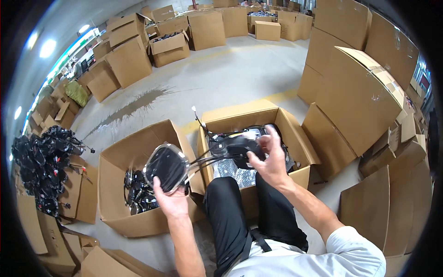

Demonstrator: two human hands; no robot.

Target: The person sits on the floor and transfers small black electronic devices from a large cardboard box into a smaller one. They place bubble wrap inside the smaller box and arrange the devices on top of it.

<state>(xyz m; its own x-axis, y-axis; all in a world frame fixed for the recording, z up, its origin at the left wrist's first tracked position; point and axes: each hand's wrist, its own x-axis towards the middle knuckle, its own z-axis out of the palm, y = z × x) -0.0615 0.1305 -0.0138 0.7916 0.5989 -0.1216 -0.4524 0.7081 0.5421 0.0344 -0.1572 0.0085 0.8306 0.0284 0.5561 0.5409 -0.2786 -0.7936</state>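
Note:
In my left hand [173, 201], closed on its lower edge, is a black rounded-square panel [167, 168] with a pale, shiny rim. Dark cables [201, 160] run from it to a black housing [241, 146] over the right box. My right hand [271, 159] has its thumb and fingers around the right end of that housing; slight blur hides the exact contact. Beneath, the right cardboard box [237, 114] contains more black parts and clear bubble wrap [235, 173]. Several small black parts [138, 191] lie in the left cardboard box [113, 159], below the panel.
A heap of black cabled parts [44, 166] sits on cartons at the far left. Tall cardboard boxes [360, 85] stand close on the right. A dark wet patch [131, 109] marks the grey floor ahead. More cartons [207, 30] line the back.

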